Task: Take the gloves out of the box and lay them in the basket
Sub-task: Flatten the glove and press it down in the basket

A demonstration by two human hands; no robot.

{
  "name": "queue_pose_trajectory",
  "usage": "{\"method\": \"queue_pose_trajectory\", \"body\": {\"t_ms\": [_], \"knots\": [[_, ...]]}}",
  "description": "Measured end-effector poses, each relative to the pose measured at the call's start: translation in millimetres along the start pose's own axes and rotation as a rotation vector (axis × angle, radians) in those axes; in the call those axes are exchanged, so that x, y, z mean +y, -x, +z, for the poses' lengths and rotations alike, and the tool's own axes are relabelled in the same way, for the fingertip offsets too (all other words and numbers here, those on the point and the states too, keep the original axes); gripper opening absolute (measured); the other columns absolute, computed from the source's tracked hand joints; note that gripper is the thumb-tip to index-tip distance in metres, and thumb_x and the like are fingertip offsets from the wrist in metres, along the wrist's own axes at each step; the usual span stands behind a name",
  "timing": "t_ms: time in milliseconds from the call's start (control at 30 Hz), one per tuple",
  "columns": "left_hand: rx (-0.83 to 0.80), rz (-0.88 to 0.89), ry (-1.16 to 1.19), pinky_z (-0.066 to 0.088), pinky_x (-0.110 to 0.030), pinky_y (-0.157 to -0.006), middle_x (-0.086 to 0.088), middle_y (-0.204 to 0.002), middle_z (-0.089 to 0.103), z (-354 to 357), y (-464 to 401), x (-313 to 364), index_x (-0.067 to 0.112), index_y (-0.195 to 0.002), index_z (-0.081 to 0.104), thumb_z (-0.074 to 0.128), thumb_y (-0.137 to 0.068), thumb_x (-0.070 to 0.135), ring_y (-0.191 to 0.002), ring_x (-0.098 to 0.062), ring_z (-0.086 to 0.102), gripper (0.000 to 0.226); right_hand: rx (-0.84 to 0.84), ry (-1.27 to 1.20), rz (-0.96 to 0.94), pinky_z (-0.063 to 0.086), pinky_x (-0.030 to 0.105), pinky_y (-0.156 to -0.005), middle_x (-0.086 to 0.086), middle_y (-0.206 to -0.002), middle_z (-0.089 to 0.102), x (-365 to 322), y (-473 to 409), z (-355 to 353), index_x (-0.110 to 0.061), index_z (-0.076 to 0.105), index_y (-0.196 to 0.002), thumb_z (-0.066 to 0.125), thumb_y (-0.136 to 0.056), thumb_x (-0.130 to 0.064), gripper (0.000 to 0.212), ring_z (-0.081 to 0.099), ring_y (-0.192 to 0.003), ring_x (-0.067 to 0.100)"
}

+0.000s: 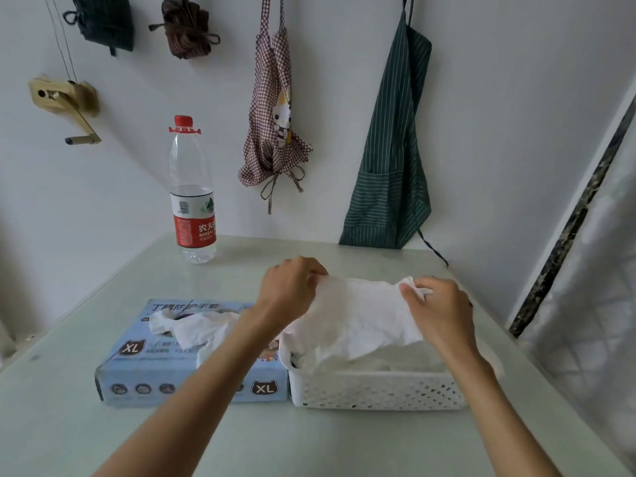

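Nearest the viewer, the white perforated basket (377,390) sits on the pale green tabletop (309,442), touching the right side of the blue XL glove box (155,370). Above the basket, 1 white glove (361,315) is stretched flat between 2 hands, its long axis running left to right, roughly parallel to the basket's long side. The left hand (289,287) pinches the glove's left end with curled fingers; the right hand (444,304) pinches the right end likewise. The glove hangs directly over the basket, which already holds white gloves, so the coming move is judged a straight lowering by both hands equally. Another glove (186,327) protrudes from the box opening. Farther back stands a water bottle (192,194); aprons hang on the wall.
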State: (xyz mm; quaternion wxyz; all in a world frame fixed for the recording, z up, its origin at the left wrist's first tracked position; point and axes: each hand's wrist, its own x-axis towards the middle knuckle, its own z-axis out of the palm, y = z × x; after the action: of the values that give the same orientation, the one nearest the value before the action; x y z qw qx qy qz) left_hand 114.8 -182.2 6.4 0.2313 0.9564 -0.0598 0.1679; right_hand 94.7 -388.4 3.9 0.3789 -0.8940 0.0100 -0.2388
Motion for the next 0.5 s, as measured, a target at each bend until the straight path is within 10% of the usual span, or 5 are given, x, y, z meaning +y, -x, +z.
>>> {"method": "queue_pose_trajectory", "body": {"t_ms": [167,500], "knots": [[0.003,0.077,-0.035,0.044,-0.029,-0.082,0.002,-0.114,0.069,37.6,-14.2,7.4,0.025,-0.115,0.06,0.048,-0.097,0.017,-0.104,-0.021,0.062,0.024,-0.036,0.325,-0.006,0.04,0.029,-0.064,0.008,-0.1,0.07,35.9,-4.7,6.1,-0.013,0.07,-0.102,0.053,-0.096,-0.027,0.023,0.063,-0.092,0.03],[0.111,0.394,-0.217,0.033,-0.024,-0.083,0.007,-0.115,0.062,53.9,-27.5,11.5,0.025,-0.112,0.058,0.065,-0.087,0.032,-0.103,-0.014,0.052,0.027,-0.083,0.742,-0.175,0.049,0.032,-0.072,0.003,-0.104,0.068,47.2,-21.7,3.8,-0.017,0.06,-0.113,0.048,-0.099,-0.032,0.024,0.065,-0.094,0.023]]}}
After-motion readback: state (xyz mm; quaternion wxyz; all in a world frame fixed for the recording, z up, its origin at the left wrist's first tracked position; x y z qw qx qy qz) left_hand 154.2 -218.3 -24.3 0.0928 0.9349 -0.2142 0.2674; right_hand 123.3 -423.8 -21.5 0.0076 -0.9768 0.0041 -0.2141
